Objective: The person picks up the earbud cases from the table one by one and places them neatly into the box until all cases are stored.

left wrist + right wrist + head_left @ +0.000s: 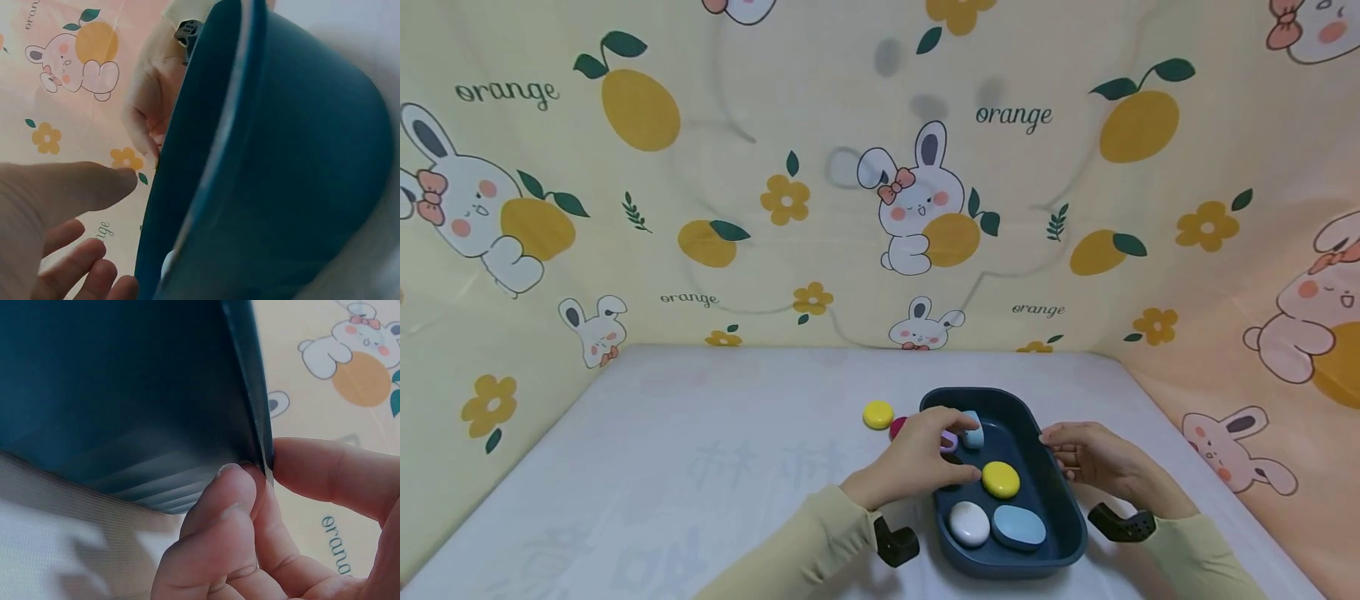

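Observation:
A dark blue tray (1063, 542) with raised walls stands on the table. My left hand (917, 454) hovers over its left side, thumb and fingers spread apart with nothing between them. Close to that thumb lies a round yellow piece (1001, 480). Beyond it in the tray are a light blue piece (973, 433) and a purple piece (950, 442), partly hidden by the left hand. A white round piece (969, 524) and a light blue oval piece (1019, 527) sit at the near end. My right hand (1108, 462) pinches the tray's right rim between thumb and fingers.
Left of the tray, on the white table (700, 467), lie another yellow round piece (877, 415) and a red piece (898, 427) half covered by the left hand. A printed cloth (820, 100) with rabbits and oranges encloses the back and sides.

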Action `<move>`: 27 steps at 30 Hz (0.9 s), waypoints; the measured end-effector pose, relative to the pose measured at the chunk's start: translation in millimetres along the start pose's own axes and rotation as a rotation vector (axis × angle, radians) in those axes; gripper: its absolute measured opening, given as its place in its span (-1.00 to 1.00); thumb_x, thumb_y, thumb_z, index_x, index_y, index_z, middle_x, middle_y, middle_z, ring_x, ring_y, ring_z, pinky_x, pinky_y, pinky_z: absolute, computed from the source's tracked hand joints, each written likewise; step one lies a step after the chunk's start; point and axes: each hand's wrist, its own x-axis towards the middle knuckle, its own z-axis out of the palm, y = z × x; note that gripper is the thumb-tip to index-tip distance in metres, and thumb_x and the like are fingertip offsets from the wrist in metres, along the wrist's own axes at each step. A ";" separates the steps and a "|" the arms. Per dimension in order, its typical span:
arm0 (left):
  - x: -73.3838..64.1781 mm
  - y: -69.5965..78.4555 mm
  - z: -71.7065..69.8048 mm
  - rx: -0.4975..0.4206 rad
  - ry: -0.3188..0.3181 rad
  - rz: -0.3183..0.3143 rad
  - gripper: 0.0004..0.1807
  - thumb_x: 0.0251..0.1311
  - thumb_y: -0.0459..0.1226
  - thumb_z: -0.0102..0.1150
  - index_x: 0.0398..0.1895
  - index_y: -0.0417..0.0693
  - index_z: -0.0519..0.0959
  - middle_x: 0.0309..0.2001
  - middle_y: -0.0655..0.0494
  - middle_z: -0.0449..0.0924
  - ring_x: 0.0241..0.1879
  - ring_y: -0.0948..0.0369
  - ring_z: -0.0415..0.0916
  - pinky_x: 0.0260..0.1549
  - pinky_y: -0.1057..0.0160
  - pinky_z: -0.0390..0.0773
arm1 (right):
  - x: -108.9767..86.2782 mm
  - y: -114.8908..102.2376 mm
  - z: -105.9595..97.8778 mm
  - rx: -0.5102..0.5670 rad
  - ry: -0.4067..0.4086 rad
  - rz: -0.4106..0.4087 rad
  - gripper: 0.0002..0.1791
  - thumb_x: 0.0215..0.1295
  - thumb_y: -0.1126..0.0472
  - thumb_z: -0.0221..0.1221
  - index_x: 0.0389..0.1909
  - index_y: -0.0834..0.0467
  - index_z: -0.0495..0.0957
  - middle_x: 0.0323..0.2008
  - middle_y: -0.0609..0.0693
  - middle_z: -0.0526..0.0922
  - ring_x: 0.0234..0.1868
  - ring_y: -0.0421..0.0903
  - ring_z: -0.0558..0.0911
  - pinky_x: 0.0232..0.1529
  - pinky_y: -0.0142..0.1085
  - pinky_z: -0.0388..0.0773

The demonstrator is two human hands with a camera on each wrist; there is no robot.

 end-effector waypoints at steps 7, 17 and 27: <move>-1.3 -1.5 -9.7 0.017 0.063 0.029 -0.46 0.07 -0.25 0.47 0.14 -0.13 0.53 0.08 0.15 0.54 -0.03 0.31 0.51 -0.05 0.35 0.55 | -0.6 -0.3 1.7 -0.012 0.018 0.002 -0.86 0.39 0.17 0.13 -0.25 0.15 0.61 -0.41 -0.02 0.59 -0.36 -0.09 0.53 -0.28 -0.30 0.45; -4.0 -5.8 -33.5 -0.019 0.176 -0.017 -0.49 0.13 -0.24 0.43 0.16 -0.08 0.53 0.08 0.12 0.54 0.02 0.12 0.51 0.00 0.21 0.56 | 0.8 0.1 -0.1 -0.004 0.013 0.001 -0.86 0.40 0.17 0.13 -0.25 0.14 0.62 -0.40 -0.01 0.61 -0.37 -0.08 0.53 -0.30 -0.30 0.46; -11.2 -12.7 -48.4 -0.036 0.234 -0.089 -0.56 0.19 -0.27 0.36 0.13 -0.12 0.54 0.08 0.00 0.56 0.03 0.09 0.51 0.02 0.10 0.56 | 1.3 0.3 1.8 -0.006 0.037 0.018 -0.86 0.39 0.17 0.14 -0.23 0.16 0.61 -0.40 0.00 0.62 -0.36 -0.07 0.53 -0.27 -0.28 0.45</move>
